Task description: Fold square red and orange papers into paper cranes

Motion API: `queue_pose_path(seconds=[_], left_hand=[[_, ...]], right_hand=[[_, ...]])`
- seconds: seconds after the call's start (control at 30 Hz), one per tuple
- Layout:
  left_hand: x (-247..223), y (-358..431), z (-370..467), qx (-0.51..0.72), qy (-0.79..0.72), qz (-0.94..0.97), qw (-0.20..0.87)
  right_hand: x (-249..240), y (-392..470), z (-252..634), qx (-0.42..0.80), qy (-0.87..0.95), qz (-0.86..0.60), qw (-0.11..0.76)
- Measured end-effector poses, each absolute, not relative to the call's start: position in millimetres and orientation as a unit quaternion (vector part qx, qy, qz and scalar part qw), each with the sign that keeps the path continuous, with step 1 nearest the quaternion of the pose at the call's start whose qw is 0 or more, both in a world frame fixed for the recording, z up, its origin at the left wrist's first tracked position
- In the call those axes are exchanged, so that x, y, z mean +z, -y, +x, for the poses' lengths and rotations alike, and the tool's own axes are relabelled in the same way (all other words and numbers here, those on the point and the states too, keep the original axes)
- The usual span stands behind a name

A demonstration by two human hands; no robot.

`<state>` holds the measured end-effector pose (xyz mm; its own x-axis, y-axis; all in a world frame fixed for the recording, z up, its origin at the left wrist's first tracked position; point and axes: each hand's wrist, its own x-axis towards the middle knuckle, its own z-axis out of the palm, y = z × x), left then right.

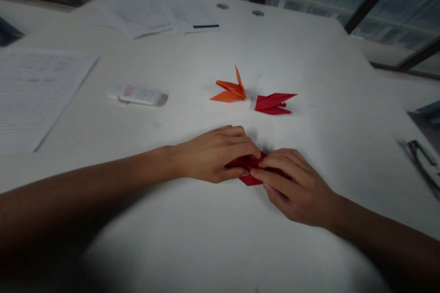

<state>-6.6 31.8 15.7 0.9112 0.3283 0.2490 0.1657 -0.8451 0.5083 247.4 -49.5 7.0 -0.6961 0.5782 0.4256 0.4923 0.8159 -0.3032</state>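
Note:
A red sheet of origami paper, folded into a small piece, lies on the white table between my two hands. My left hand grips its left side, fingers curled over the top and thumb along the near edge. From the right, my right hand presses on it with closed fingers, the fingertips near its middle. Much of the paper is hidden under the fingers. Just beyond the hands lie an orange folded paper crane and a red folded paper crane, end to end with a small whitish piece between them.
A white tube-like item with printing lies left of the cranes. Printed sheets cover the left side, and more papers lie at the back. Dark-framed glasses rest at the right. Windows stand behind the table.

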Motion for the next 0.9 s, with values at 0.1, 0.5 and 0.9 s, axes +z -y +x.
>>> queue_pose_path(seconds=[0.1,0.5,0.9], left_hand=[[17,-33,-7,0.157,-0.137,0.941,0.267],[17,-35,-6,0.161,-0.141,0.935,0.282],[16,-35,-5,0.173,-0.138,0.937,0.272]], right_hand=[[6,49,247,0.079,0.922,-0.289,0.244],[9,54,246,-0.011,0.934,-0.263,0.243],[13,61,244,-0.070,0.937,-0.271,0.209]])
